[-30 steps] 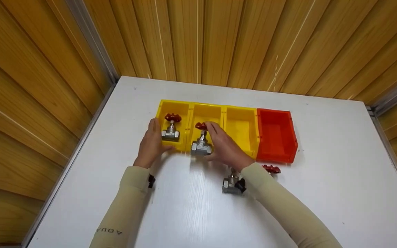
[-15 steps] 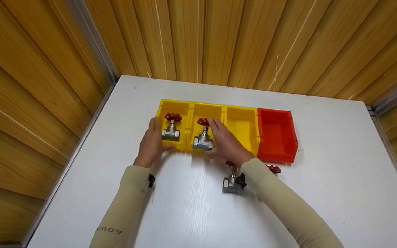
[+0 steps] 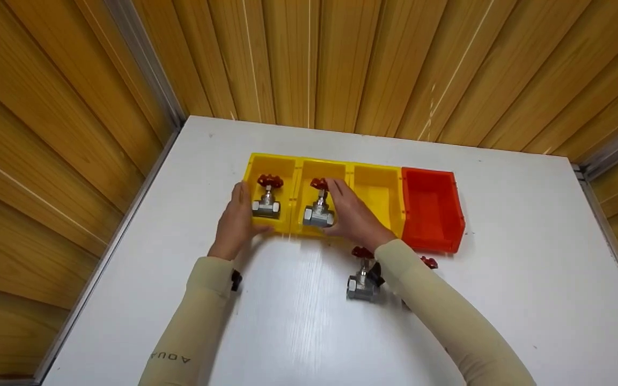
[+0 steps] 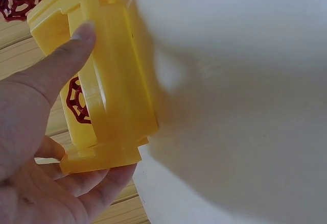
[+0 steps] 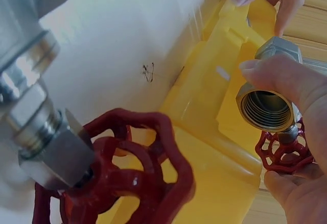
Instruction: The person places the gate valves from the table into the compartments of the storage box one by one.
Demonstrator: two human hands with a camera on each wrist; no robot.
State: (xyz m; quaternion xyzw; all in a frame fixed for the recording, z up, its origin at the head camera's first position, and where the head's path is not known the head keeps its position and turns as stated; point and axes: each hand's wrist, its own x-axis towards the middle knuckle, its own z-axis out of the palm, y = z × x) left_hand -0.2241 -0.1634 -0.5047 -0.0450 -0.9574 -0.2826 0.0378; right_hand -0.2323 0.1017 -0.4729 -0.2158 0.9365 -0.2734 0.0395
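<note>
My right hand (image 3: 357, 219) holds a gate valve (image 3: 318, 216) with a red handwheel, over the second yellow bin (image 3: 328, 167) from the left. In the right wrist view the thumb lies on the steel body of the valve and the fingers reach round behind, near its handwheel (image 5: 285, 152). My left hand (image 3: 234, 222) grips the leftmost yellow bin (image 4: 117, 86), its thumb on the front wall and its fingers at the outer side. Inside that bin stands another gate valve (image 3: 266, 208), handwheel towards the back.
A third yellow bin (image 3: 376, 201) and a red bin (image 3: 431, 245) continue the row to the right. On the white table (image 3: 298, 321), a gate valve (image 3: 361, 288) lies beside my right wrist. Another red handwheel (image 3: 429, 262) shows past the right sleeve. Wooden panels (image 3: 341, 64) stand behind.
My right hand has carried its valve a little away from me and to the right, further over the second bin. The left hand stays at the leftmost bin.
</note>
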